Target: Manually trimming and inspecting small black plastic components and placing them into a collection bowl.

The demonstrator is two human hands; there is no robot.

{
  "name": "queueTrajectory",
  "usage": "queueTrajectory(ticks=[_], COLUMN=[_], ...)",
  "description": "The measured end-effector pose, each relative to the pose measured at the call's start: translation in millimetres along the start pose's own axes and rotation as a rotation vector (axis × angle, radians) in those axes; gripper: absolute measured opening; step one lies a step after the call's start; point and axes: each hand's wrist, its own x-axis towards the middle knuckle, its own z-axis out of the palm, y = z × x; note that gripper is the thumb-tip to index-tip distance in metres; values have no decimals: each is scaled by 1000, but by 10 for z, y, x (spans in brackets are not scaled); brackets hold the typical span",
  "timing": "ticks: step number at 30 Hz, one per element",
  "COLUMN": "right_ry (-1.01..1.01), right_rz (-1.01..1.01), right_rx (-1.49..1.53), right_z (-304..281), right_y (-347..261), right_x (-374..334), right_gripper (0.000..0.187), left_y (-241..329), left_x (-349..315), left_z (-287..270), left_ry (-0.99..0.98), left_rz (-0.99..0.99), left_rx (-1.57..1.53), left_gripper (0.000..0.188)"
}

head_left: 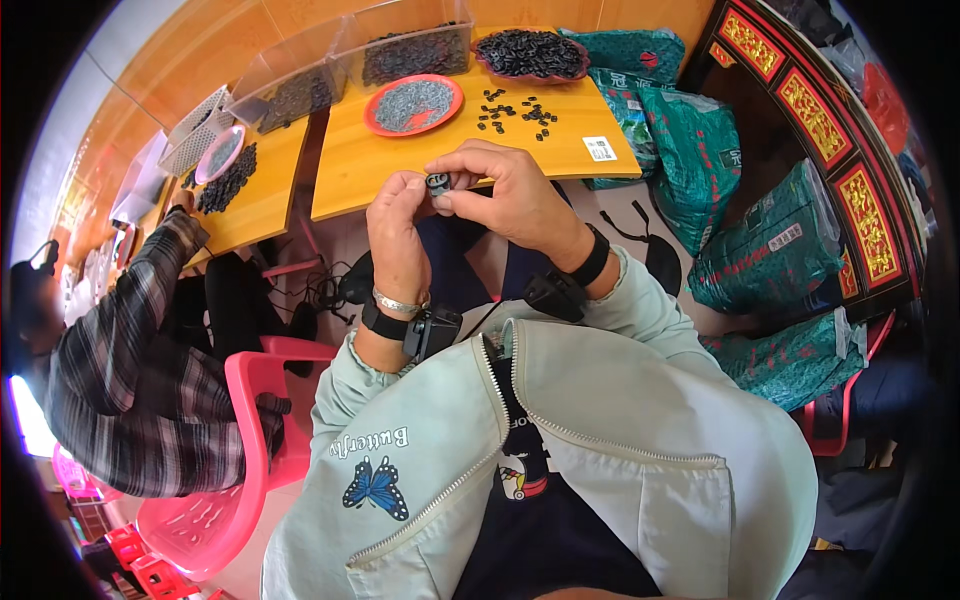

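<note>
In front of my chest, just off the near edge of the table, my left hand (pixel 400 235) and my right hand (pixel 515 200) meet fingertip to fingertip. Pinched between them is a small black plastic piece (pixel 438 182) with a pale marking on its face. Fingers partly cover it, so its full shape is hidden. Beyond my hands, several loose black pieces (pixel 515 112) lie scattered on the yellow table (pixel 350 170). A red plate (pixel 459 100) heaped with small grey parts stands left of them. Behind, a dark red dish (pixel 580 70) is piled with black pieces.
Clear plastic bins (pixel 345 50) of black pieces line the wall. At a second table (pixel 270 190) on my left, a person in a plaid shirt (pixel 140 330) sits on a pink chair (pixel 255 440) beside a pile of black pieces (pixel 228 180). Green sacks (pixel 690 160) stand to the right.
</note>
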Motion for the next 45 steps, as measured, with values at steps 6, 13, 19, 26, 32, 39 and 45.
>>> queueTrajectory(ticks=[6, 13, 19, 26, 32, 39, 45], right_ry=[-39, 9, -42, 16, 6, 7, 18], right_rz=[0, -48, 5, -98, -101, -114, -129], right_rx=[56, 18, 7, -62, -102, -65, -114], right_z=[-18, -1, -49, -11, -2, 16, 38], right_y=[8, 30, -40, -32, -40, -37, -32], right_x=[-8, 19, 70, 123, 133, 137, 123], right_gripper=[27, 28, 27, 24, 21, 18, 17], left_y=[17, 17, 36, 110, 72, 93, 106], left_x=[-14, -18, 5, 50, 63, 54, 39], left_z=[12, 76, 62, 49, -3, -19, -10], left_ry=[-88, -107, -139, -133, -143, -129, -111], left_rz=[10, 11, -21, -32, -47, -38, -14], left_rx=[44, -70, -107, -61, -57, -38, -10], left_gripper=[18, 16, 16, 17, 18, 18, 19])
